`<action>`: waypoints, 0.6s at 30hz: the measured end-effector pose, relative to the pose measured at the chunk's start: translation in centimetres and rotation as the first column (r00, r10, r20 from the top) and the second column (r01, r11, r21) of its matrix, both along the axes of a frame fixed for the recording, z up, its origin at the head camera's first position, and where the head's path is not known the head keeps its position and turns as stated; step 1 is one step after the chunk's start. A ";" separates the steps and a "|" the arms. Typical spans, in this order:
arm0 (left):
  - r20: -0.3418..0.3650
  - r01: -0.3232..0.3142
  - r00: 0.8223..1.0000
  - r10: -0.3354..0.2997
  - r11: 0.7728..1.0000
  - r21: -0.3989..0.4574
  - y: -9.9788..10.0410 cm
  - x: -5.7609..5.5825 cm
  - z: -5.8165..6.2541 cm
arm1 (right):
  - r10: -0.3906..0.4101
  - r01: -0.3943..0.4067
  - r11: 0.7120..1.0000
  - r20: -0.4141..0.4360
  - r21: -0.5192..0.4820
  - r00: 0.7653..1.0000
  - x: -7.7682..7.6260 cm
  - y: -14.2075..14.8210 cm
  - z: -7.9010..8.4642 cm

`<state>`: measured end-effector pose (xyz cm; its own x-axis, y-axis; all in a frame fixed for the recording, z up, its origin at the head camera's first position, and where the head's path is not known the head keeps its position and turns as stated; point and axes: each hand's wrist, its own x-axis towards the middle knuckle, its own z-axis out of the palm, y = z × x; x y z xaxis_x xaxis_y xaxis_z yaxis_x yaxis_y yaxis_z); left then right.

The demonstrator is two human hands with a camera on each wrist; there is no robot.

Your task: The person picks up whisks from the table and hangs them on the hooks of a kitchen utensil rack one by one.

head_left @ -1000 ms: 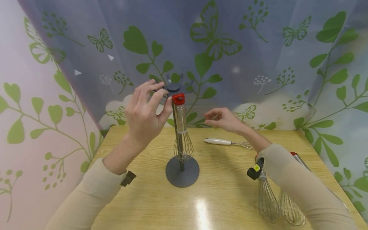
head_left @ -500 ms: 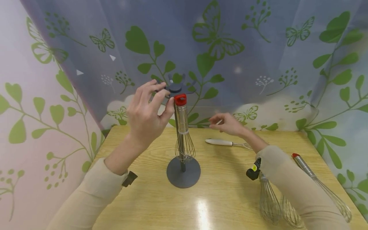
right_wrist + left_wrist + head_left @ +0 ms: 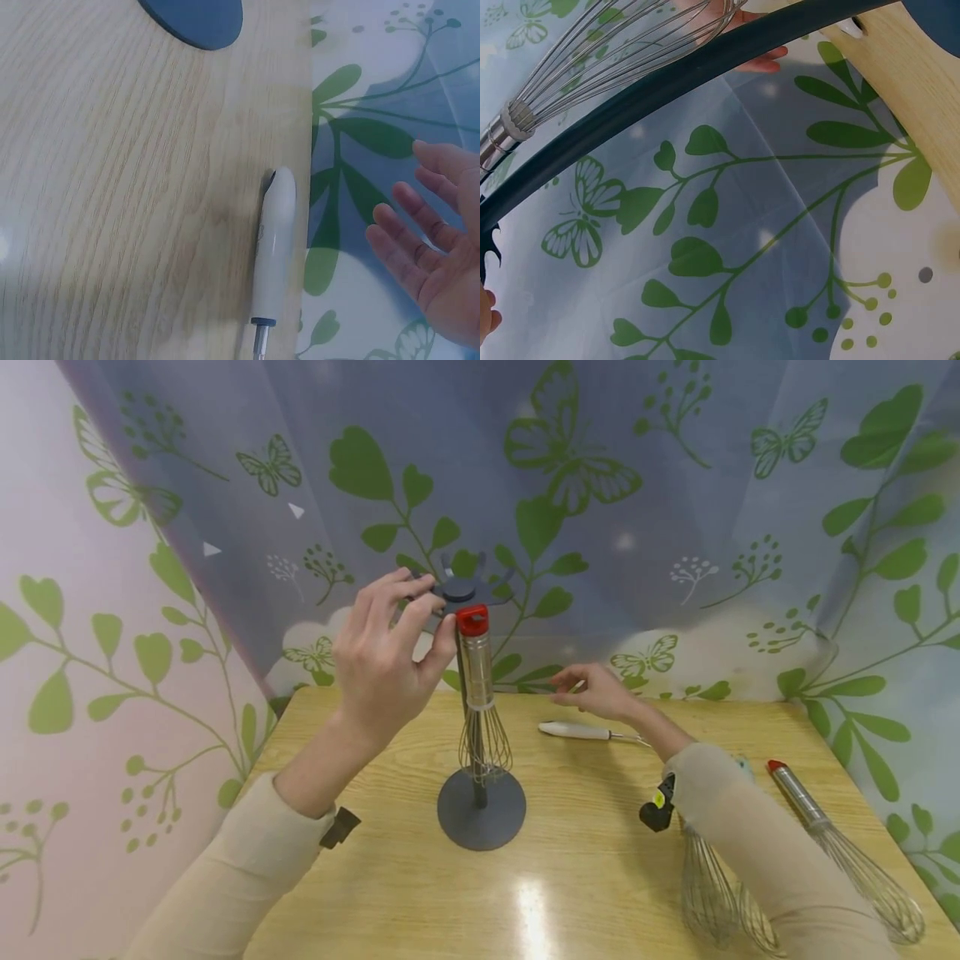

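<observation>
One satin-grained, pale wooden table (image 3: 375, 893) carries one dark grey metal stand (image 3: 482, 828) with a flat round base, slim pole and several curved prongs. Right of the stand lie three balloon whisks of steel wire (image 3: 813, 814), two partly behind the sleeve. One ribbed-steel, red-capped whisk (image 3: 477, 670) hangs wires-down at the stand's front. One smooth, white-handled utensil (image 3: 274, 244) lies right of the stand. The left hand (image 3: 386, 652) has bent fingers at the stand's top; whether they pinch, I cannot tell. The right hand (image 3: 592, 691), right of the stand, holds nothing, fingers loosely parted.
</observation>
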<state>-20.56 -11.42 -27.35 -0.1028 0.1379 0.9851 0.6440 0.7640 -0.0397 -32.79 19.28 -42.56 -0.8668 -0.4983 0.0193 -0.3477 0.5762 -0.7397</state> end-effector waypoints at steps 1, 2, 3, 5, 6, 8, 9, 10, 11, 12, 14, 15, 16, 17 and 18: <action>0.000 -0.002 1.000 0.002 1.000 -0.001 0.0 0.0 0.0 | -0.005 0.005 1.000 0.000 0.006 1.000 0.0 0.1 -0.1; 0.000 -0.003 1.000 0.003 1.000 -0.003 0.0 0.0 0.0 | -0.013 0.013 1.000 0.003 0.011 1.000 -0.1 0.2 -0.2; 0.000 -0.003 1.000 0.003 1.000 -0.004 0.0 0.0 -0.1 | -0.018 0.018 1.000 0.006 0.014 1.000 -0.1 0.3 -0.3; 0.000 -0.005 1.000 0.005 1.000 -0.006 0.0 0.0 -0.1 | -0.027 0.026 1.000 0.012 0.012 1.000 -0.2 0.4 -0.5; -0.001 -0.005 1.000 0.005 1.000 -0.005 0.0 0.0 -0.1 | -0.031 0.031 0.999 0.014 0.011 0.999 -0.2 0.4 -0.6; -0.004 -0.004 1.000 0.004 1.000 -0.002 0.0 0.0 -0.1 | -0.030 0.030 0.999 0.006 0.012 1.000 -0.3 0.4 -0.8; -0.005 -0.004 1.000 0.004 1.000 0.001 0.0 0.0 -0.1 | -0.028 0.028 1.000 -0.001 0.014 1.000 -0.3 0.4 -1.0; -0.005 -0.005 1.000 0.005 1.000 0.004 0.0 0.0 -0.1 | -0.024 0.024 1.000 -0.010 0.015 1.000 -0.4 0.4 -1.1; -0.006 -0.005 1.000 0.005 1.000 0.006 0.0 0.0 0.0 | -0.021 0.021 1.000 -0.018 0.016 1.000 -0.4 0.4 -1.2; -0.005 -0.006 1.000 0.006 1.000 0.006 0.0 0.0 0.0 | -0.017 0.017 1.000 -0.027 0.017 0.999 -0.4 0.5 -1.3; -0.003 -0.006 1.000 0.006 1.000 0.003 0.0 0.0 0.0 | -0.018 0.019 1.000 -0.033 0.021 0.999 -0.5 0.6 -1.5; -0.002 -0.006 1.000 0.006 1.000 0.001 0.0 0.0 0.0 | -0.019 0.019 1.000 -0.032 0.020 0.999 -0.5 0.7 -1.5; -0.001 -0.007 1.000 0.007 1.000 0.000 0.0 0.1 0.0 | -0.019 0.020 1.000 -0.030 0.020 0.999 -0.5 0.7 -1.6; -0.001 -0.008 1.000 0.008 1.000 -0.001 0.0 0.1 0.0 | -0.022 0.022 1.000 -0.029 0.021 0.999 -0.5 0.8 -1.6; -0.001 -0.009 1.000 0.009 1.000 -0.002 0.0 0.1 0.1 | -0.023 0.023 0.999 -0.028 0.021 0.999 -0.5 0.9 -1.7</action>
<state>-20.46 -11.42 -27.29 -0.1034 0.1388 0.9849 0.6372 0.7696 -0.0415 -33.29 20.13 -44.25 -0.8774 -0.4787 0.0330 -0.3544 0.6001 -0.7171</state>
